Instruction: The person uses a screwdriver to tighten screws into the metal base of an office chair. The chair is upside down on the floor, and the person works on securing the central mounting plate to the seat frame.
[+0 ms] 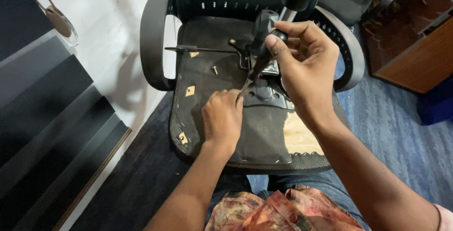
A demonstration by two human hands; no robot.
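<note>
While the overturned office chair seat (264,132) lies with its black fabric underside up, the right hand (302,66) is closed around the black handle of a screwdriver (262,54), whose tip slants down to the metal mounting plate (266,94) at the middle of the seat. The left hand (222,117) rests curled on the seat beside the tip; whether it pinches anything cannot be told. A loose screw (215,70) lies near the seat's far left part. Bare wood shows at the near right edge. Blue carpet (401,132) lies open to the right.
</note>
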